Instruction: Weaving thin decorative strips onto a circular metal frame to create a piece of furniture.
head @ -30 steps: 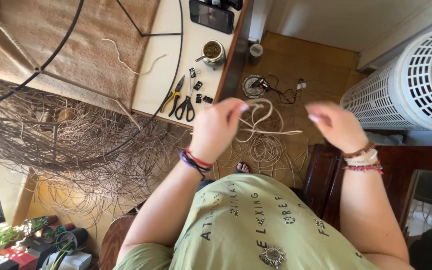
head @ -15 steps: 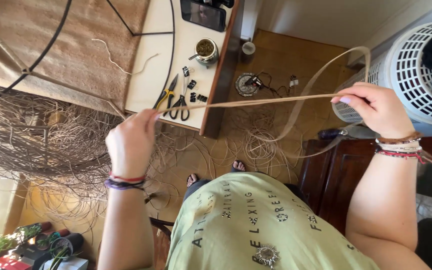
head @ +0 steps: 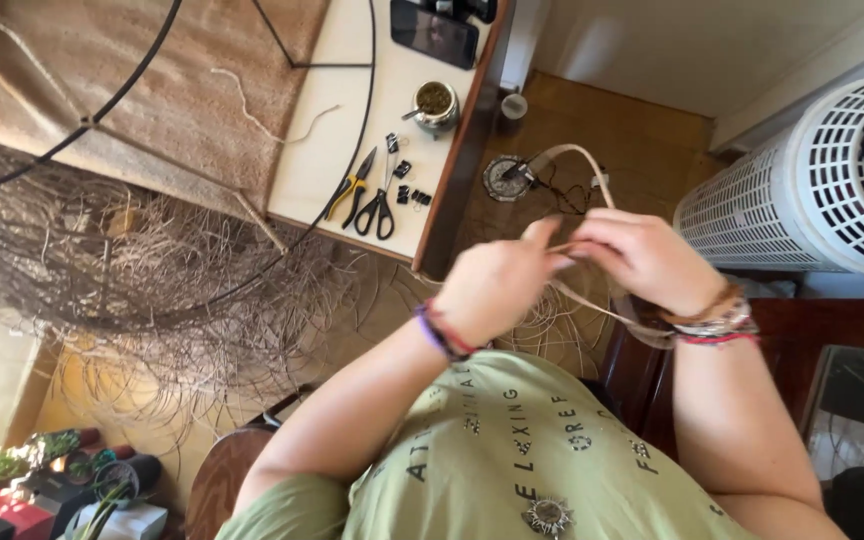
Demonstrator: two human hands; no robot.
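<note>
A flat, pale cane strip (head: 580, 152) loops up from between my two hands and back down past my right wrist. My left hand (head: 495, 283) and my right hand (head: 634, 257) meet in front of my chest, fingers pinched on the strip. Both wrists wear bracelets. Below the hands, coils of the same cane lie on the wooden floor (head: 652, 140).
A white table (head: 332, 150) at upper middle carries pliers (head: 352, 186), scissors (head: 382, 205), black clips, a small metal cup (head: 435, 103) and a phone (head: 434, 33). A tangled woven cane piece on a black wire frame (head: 132, 250) fills the left. A white slotted basket (head: 812, 190) stands right.
My hands were wide apart with the strip stretched between them. Now they have come together at the middle, and the strip bows up in a loop.
</note>
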